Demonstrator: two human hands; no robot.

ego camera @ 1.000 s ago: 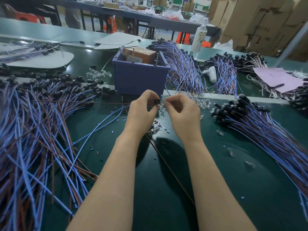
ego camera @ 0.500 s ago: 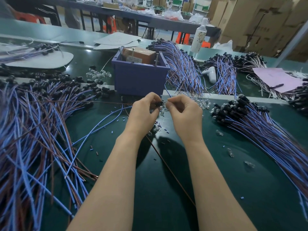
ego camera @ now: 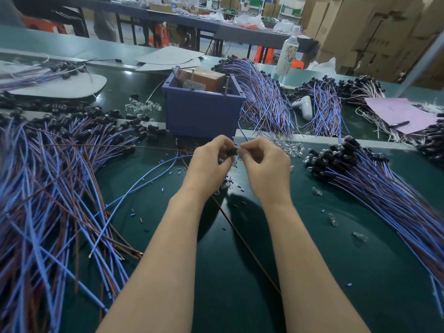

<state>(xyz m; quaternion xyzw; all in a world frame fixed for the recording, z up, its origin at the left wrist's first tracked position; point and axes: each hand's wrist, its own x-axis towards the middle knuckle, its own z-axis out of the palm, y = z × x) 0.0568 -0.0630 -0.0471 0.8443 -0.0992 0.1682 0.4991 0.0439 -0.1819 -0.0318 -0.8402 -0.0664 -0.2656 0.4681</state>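
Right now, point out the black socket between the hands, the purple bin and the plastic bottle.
black socket [ego camera: 231,151]: head view, its dark body.
purple bin [ego camera: 204,114]: head view, bare front wall.
plastic bottle [ego camera: 287,56]: head view, its printed middle.

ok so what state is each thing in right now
left hand, curled round the black socket
right hand, pinching what looks like a clear bulb at the socket's mouth
purple bin, open-topped, brown box inside
bottle, upright
loose bulbs, scattered, not in sockets
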